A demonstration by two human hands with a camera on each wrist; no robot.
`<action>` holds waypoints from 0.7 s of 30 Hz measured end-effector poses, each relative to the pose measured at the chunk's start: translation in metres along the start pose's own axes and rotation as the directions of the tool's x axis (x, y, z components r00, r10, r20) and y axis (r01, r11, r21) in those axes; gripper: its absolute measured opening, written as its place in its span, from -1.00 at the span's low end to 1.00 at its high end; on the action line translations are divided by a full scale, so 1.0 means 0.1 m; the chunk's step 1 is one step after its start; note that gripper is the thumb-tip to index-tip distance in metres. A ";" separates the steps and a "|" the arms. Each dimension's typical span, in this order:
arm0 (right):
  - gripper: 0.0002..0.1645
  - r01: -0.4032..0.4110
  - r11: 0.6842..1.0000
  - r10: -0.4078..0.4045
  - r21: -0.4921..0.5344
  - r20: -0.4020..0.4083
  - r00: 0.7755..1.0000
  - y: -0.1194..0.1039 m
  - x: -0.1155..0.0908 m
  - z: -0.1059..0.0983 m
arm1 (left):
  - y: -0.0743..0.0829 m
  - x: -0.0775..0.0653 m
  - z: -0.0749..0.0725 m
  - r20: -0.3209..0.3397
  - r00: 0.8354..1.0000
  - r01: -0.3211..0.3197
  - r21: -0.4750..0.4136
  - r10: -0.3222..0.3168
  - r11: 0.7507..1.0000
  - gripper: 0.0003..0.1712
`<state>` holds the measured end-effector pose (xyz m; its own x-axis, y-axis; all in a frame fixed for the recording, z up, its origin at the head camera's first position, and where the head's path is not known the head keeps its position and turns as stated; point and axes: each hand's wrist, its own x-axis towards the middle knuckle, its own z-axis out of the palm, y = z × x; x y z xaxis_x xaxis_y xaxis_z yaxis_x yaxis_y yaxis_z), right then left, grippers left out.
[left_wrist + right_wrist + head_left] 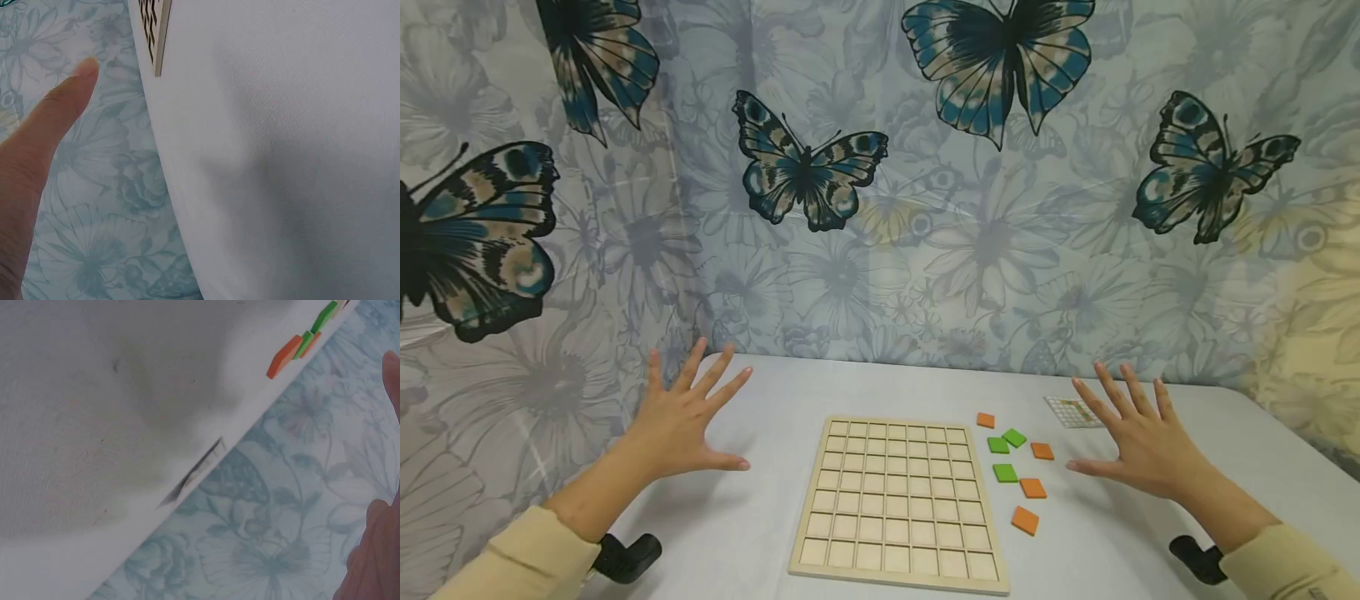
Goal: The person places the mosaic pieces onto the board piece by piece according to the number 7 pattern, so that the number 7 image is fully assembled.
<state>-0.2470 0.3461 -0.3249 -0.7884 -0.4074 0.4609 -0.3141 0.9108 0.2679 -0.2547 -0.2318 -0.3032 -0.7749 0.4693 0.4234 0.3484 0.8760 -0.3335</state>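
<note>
Both hands are raised over the table (730, 542), released, the left hand (685, 425) and the right hand (1153, 446) each with its fingers splayed and the thumb pointing inward. Between them lies a flat board (897, 507) of pale, wood-like material, squarish, with a smooth plain rim and thin raised ribs dividing it into rows of shallow square cells. Just beside its right edge is a loose scatter of thin, flat square tiles with crisp edges and a matt look: four orange tiles (1033, 488) and three green tiles (1005, 473), turned at various angles. Farther back, close to the right hand's fingers in the head view, a white card (1069, 412) printed with a fine grid and small coloured squares lies on the table. The table's white covering shows a faintly pebbled grain in the left wrist view, with soft shadows spread over it. Cream sleeves (520, 554) end at the wrists, near rounded black fittings (632, 558). Behind hangs a lightly creased cloth (842, 308), printed with grey-blue flowers and bold, dark-edged butterflies in teal and tan.
</note>
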 end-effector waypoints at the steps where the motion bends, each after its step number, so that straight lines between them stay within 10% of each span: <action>1: 0.37 -0.001 1.000 0.001 0.013 0.003 1.000 -0.01 0.00 0.00 | 0.02 0.01 -0.01 0.012 1.000 0.004 -0.028 -0.004 1.000 0.34; 8: 0.26 -0.063 0.964 0.031 0.257 0.127 0.991 -0.17 -0.01 -0.04 | 0.27 0.08 -0.01 0.084 0.996 0.048 -0.331 -0.021 0.942 0.34; 16: 0.17 -0.145 0.808 0.005 0.572 0.238 0.971 -0.47 0.02 -0.16 | 0.59 0.16 0.04 0.147 0.988 0.066 -0.665 0.043 0.744 0.25; 21: 0.06 -0.227 0.764 0.031 0.604 0.316 0.948 -0.65 0.02 -0.23 | 0.75 0.23 0.09 0.215 0.972 0.105 -0.752 0.092 0.650 0.22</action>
<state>-0.2165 0.2850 -0.3221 -0.9247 -0.3366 0.1776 -0.3805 0.8288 -0.4104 -0.2517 -0.1565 -0.3257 -0.8349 0.5127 0.2000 0.5419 0.7026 0.4612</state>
